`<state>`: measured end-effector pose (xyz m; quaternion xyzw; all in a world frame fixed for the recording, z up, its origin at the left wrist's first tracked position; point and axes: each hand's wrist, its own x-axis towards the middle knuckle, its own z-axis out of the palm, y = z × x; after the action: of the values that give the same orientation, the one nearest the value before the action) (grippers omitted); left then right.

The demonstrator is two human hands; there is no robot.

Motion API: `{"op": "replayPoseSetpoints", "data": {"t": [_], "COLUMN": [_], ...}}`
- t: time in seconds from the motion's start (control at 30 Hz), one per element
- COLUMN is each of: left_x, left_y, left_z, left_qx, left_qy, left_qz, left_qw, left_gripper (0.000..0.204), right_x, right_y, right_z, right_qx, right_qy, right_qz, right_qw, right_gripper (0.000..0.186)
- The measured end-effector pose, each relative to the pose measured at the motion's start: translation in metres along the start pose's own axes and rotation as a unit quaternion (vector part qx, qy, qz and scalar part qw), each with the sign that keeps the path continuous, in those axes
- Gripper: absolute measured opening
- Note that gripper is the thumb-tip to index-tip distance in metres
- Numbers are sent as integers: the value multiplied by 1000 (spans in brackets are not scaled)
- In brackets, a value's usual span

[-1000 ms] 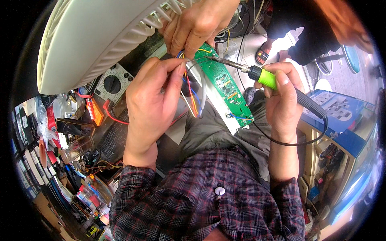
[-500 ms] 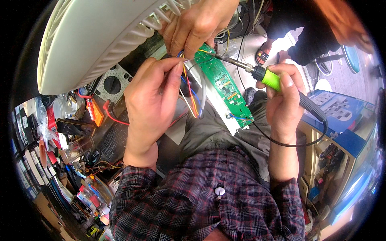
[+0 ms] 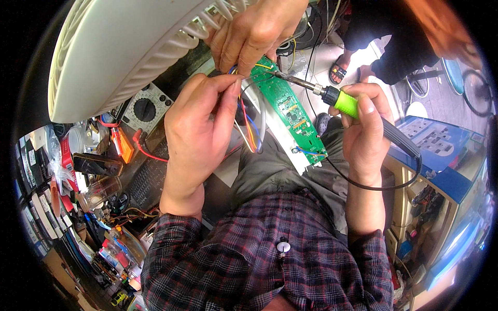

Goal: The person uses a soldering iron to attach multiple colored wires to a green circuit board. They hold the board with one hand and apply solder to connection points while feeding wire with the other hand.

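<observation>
My right hand (image 3: 367,124) grips a soldering iron (image 3: 346,103) with a lime-green and black handle. Its metal tip reaches the upper part of a long green circuit board (image 3: 291,111), which is mounted on a white strip. With thumb and forefinger closed, my left hand (image 3: 199,127) pinches a thin wire beside the board's upper end. Several coloured wires (image 3: 250,136) hang in a loop just right of that hand. Another person's hand (image 3: 254,36) holds the board's top end, next to a large white ribbed casing (image 3: 135,46).
A multimeter (image 3: 147,110) with red leads lies at the left, near a smartphone (image 3: 97,165) and a crowded bench of tools. At the right stands a display case (image 3: 441,192) with a blue panel on top. The iron's black cord (image 3: 363,185) loops below my right wrist. Another person's sandalled foot (image 3: 340,70) is on the floor.
My left hand has shifted slightly right and its fingertips are closer to the board. The iron has moved slightly left, its tip still at the board's upper part.
</observation>
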<state>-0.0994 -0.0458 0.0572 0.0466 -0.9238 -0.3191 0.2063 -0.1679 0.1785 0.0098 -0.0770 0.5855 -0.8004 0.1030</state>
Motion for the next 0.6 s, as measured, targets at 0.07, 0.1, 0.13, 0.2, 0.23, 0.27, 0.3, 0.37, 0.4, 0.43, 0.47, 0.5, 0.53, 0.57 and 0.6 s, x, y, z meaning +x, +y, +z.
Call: {"op": "replayPoseSetpoints", "data": {"t": [0.07,0.1,0.13,0.2,0.23,0.27,0.3,0.37,0.4,0.43,0.47,0.5,0.53,0.57,0.6], "left_x": [0,0,0,1,1,1,2,1,1,1,1,1,1,0,-1], "left_y": [0,0,1,2,2,2,2,2,3,2,2,2,2,2,1], "left_z": [0,0,0,-1,-1,-1,-1,-1,-1,0,-1,-1,-1,0,1], "left_qx": [3,4,5,8,9,10,11,10,10,12,15,17,-1,-19,-37], "left_qy": [-2,-4,-5,-7,-7,-6,-6,-6,-6,-4,-2,1,8,14,21], "left_qz": [-2,-4,-2,0,1,2,3,1,0,3,6,9,-4,-17,-30], "left_qw": [1000,1000,1000,1000,1000,1000,1000,1000,1000,1000,1000,1000,1000,1000,999], "left_gripper": [8,8,8,8,8,8,8,8,8,8,8,8,7,7,7], "right_x": [0,0,0,-1,-1,-1,-1,-1,-1,-2,-2,-2,-2,-2,-2], "right_y": [-2,-1,0,0,1,1,1,2,2,1,1,0,-1,-2,-1], "right_z": [1,0,0,0,0,0,0,-1,-1,0,0,1,1,1,1], "right_qx": [0,0,1,2,2,1,3,6,6,6,6,6,7,7,6], "right_qy": [0,-1,-2,-3,-2,-2,-1,0,2,4,5,4,3,2,2], "right_qz": [4,5,5,6,5,5,6,7,9,12,14,13,12,11,10], "right_qw": [1000,1000,1000,1000,1000,1000,1000,1000,1000,1000,1000,1000,1000,1000,1000], "right_gripper": [24,23,23,23,23,22,22,22,22,22,22,22,22,22,22]}}
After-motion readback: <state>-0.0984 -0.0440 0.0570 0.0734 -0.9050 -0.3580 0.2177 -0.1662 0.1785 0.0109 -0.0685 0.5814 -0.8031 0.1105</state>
